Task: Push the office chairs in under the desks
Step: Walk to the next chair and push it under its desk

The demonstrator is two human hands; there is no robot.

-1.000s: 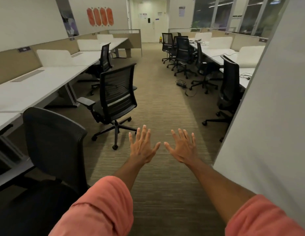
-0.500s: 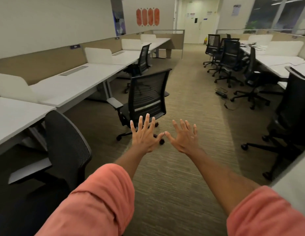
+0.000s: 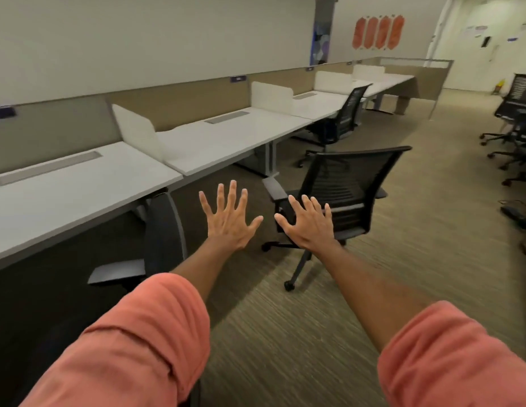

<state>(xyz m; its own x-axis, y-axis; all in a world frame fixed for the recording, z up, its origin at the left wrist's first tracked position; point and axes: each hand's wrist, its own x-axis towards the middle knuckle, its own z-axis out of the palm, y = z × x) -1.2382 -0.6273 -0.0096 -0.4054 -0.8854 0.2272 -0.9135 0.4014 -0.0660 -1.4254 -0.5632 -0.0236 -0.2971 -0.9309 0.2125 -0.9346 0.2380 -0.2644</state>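
A black mesh-backed office chair (image 3: 353, 186) stands out in the aisle, clear of the white desk (image 3: 232, 136) on its left, its back turned toward me. My left hand (image 3: 228, 218) and my right hand (image 3: 307, 223) are stretched out in front of me, palms down, fingers spread, holding nothing. The right hand overlaps the chair's armrest and seat in the view; contact cannot be judged. A second black chair (image 3: 163, 227) sits close at my left, against the nearest desk (image 3: 65, 189). A third chair (image 3: 342, 118) stands at a farther desk.
White dividers (image 3: 135, 130) separate the desks along a beige partition. Several black chairs (image 3: 517, 113) cluster at the right edge. A power strip with cable (image 3: 517, 215) lies on the carpet at right. Carpeted aisle runs ahead toward a far door.
The view has swung left and moved forward: the aisle chair is now much closer, right behind my hands. The white panel at right has left the view. Both hands stay spread.
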